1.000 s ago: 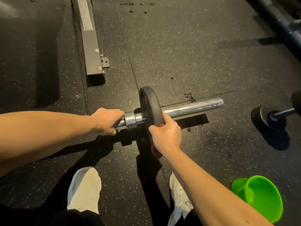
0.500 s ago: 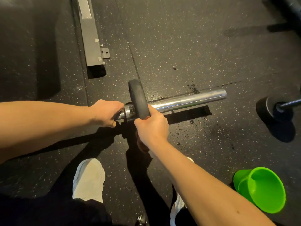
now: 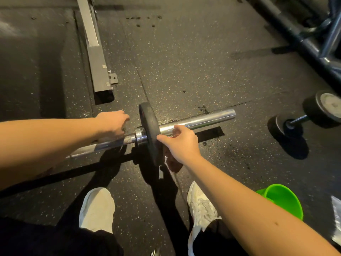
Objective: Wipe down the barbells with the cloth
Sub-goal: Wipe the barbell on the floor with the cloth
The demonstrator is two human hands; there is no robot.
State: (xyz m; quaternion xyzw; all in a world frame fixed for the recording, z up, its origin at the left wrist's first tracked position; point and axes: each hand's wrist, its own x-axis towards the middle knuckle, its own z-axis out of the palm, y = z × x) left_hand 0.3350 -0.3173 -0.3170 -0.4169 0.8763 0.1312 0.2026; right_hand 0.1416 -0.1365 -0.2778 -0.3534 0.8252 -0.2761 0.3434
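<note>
Head view: chrome barbell lies on black speckled rubber floor, black round weight plate on its sleeve. Above shaft, left hand, fingers curled, grip unclear. At plate, right hand, thumb touching rim. Beneath it, reddish cloth-like scrap, hold unclear. Progress judged partial: sleeve gleams, shaft looks streaked, wiping remains. Red mark on plate unreadable.
</note>
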